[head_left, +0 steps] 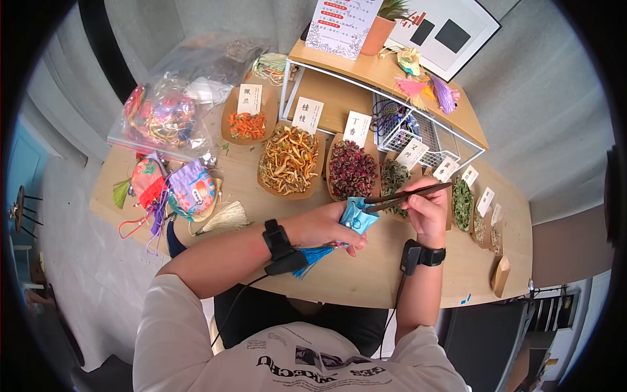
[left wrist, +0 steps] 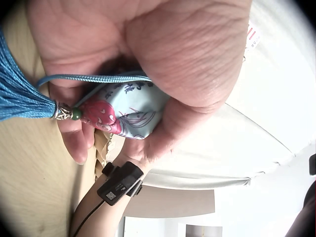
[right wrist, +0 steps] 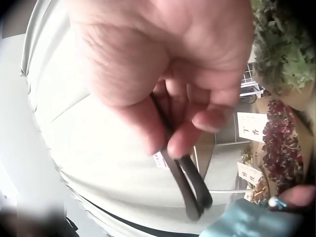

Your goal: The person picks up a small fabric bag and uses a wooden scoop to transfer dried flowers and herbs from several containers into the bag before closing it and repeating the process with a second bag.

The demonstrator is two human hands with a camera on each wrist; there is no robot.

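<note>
My left hand [head_left: 317, 228] grips a light blue drawstring sachet [head_left: 358, 217]; a blue tassel [head_left: 312, 259] hangs from its lower end. In the left wrist view the sachet [left wrist: 140, 111] shows a pink printed patch, and a green bead [left wrist: 76, 114] sits above the tassel. My right hand [head_left: 428, 212] pinches dark tweezers [head_left: 428, 190] between thumb and fingers. Their tips lie right at the sachet's mouth in the head view. In the right wrist view the tweezer [right wrist: 185, 185] arms lie close together, pointing down toward the blue cloth [right wrist: 249, 219]. The sachet's inside is hidden.
Paper trays of dried herbs with label cards curve across the table, among them red buds [head_left: 353, 168], yellow-brown slices [head_left: 289, 159] and green leaves [head_left: 462, 204]. Finished-looking sachets [head_left: 191, 188] and a plastic bag [head_left: 166, 117] lie left. A wooden shelf [head_left: 392, 72] stands behind.
</note>
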